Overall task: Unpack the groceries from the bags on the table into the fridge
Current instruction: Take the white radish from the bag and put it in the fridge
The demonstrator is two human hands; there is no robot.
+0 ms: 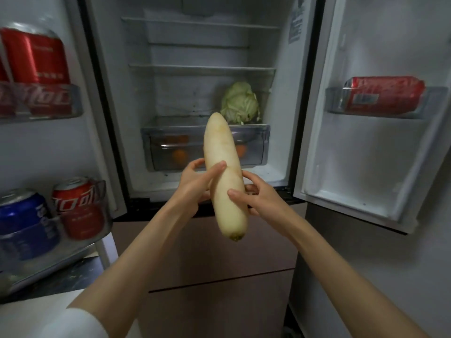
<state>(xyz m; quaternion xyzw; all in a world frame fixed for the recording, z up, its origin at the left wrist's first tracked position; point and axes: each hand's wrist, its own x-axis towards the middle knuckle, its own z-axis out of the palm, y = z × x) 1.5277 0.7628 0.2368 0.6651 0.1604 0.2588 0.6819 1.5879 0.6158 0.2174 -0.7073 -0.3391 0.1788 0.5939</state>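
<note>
The fridge (170,93) stands with both doors swung wide, and everything else is placed from it. Its left door carries racks of cans (36,69), red above and a blue one beside a red one below; its right door holds a single red can (383,96) lying on its side in a rack. Inside, the two upper shelves (202,67) show nothing on them. On the lowest shelf, toward the right, sits a cabbage (240,102), and beneath it the clear drawer (205,147) has orange fruit showing dimly through its front.

In front of the open fridge, level with the drawer, is the radish (225,176), long, pale and thick. Its long axis runs nearly upright, leaning a little: the rounded tip points up and away toward the cabbage, while the cut stem end points down and back toward the person.

The left hand (192,184) wraps around the middle from the left, fingers curled behind and thumb laid across the front. The right hand (258,196) grips the lower half from the right, thumb pressed on the front.

It looks dense and stiff, likely heavy for its size, with smooth skin that could slip. Holding it around the middle and lower half, as here, seems the safest way to steer it onto a shelf.
</note>
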